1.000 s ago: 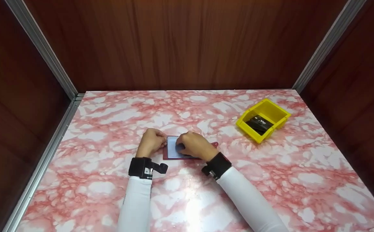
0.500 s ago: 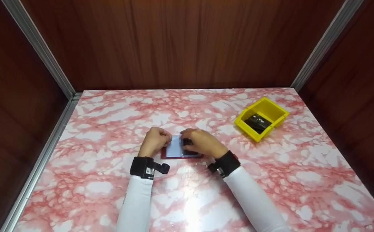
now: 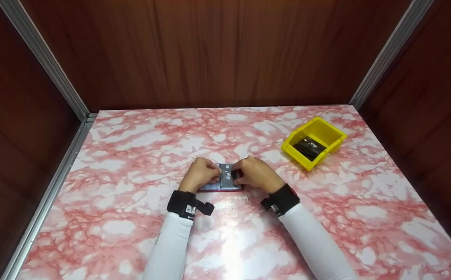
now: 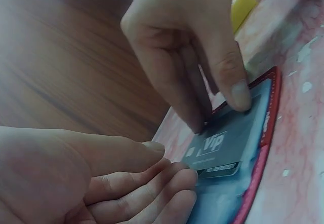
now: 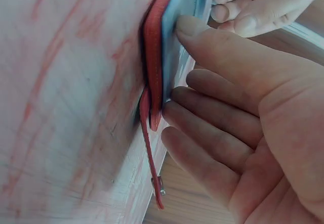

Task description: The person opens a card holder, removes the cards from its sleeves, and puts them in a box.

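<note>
A red card holder (image 3: 231,190) with clear plastic sleeves lies spread on the table. A black card (image 3: 226,175) lettered "Vip" lies flat at its right leaf, seemingly under the clear sleeve (image 4: 217,196). My right hand (image 3: 257,174) rests thumb and fingertips on that leaf, thumb on one long side of the card and fingers toward the other. Over the left leaf hovers my left hand (image 3: 201,174), its fingers loosely bent with nothing visible between them. The right wrist view shows the holder's red strap (image 5: 148,148) hanging out with a metal snap (image 5: 161,184).
A yellow bin (image 3: 332,149) with several black cards (image 3: 310,147) stands at the back right of the marbled red and white table (image 3: 151,136). Brown wood-grain panels (image 3: 217,54) close off the back and both sides.
My left hand has moved right, from the holder's left edge toward its middle. My right hand has also shifted right, uncovering the "Vip" card. The pale left leaf is now mostly covered.
</note>
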### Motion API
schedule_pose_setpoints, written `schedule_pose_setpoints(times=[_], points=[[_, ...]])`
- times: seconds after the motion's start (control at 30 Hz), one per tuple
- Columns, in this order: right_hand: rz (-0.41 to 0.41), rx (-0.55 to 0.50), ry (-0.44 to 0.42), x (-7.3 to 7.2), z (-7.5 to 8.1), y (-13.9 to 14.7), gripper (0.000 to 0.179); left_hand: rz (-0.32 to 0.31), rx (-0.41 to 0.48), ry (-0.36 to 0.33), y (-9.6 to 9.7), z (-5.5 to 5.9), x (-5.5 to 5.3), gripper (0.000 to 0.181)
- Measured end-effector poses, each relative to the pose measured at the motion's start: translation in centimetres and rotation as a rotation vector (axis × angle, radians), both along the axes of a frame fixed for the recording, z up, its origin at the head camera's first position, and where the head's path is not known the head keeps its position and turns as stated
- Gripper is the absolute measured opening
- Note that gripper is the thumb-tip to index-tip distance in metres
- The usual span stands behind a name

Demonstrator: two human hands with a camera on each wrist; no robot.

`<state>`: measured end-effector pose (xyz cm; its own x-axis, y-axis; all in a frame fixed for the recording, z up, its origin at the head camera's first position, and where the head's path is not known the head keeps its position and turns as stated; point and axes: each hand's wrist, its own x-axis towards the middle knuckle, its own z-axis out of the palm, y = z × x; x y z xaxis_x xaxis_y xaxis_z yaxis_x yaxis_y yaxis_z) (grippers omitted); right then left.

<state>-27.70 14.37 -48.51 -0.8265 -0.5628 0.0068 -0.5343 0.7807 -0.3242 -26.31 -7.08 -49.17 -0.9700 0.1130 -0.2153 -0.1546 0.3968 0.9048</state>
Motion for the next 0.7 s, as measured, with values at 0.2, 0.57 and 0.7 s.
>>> schedule_pose_setpoints(times=[0.2, 0.57, 0.7], points=[[-0.017, -0.017, -0.018, 0.0, -0.1, 0.3, 0.034, -0.022, -0.005, -0.002, 0.0, -1.0, -0.2, 0.014], [-0.021, -0.021, -0.016, 0.0, -0.3, 0.5, 0.037, 0.13, -0.031, -0.004, 0.4, -1.5, -0.6, 0.011], [-0.022, -0.021, -0.022, -0.1, -0.2, 0.5, 0.037, 0.134, -0.079, -0.01, 0.6, -1.4, -0.6, 0.011]])
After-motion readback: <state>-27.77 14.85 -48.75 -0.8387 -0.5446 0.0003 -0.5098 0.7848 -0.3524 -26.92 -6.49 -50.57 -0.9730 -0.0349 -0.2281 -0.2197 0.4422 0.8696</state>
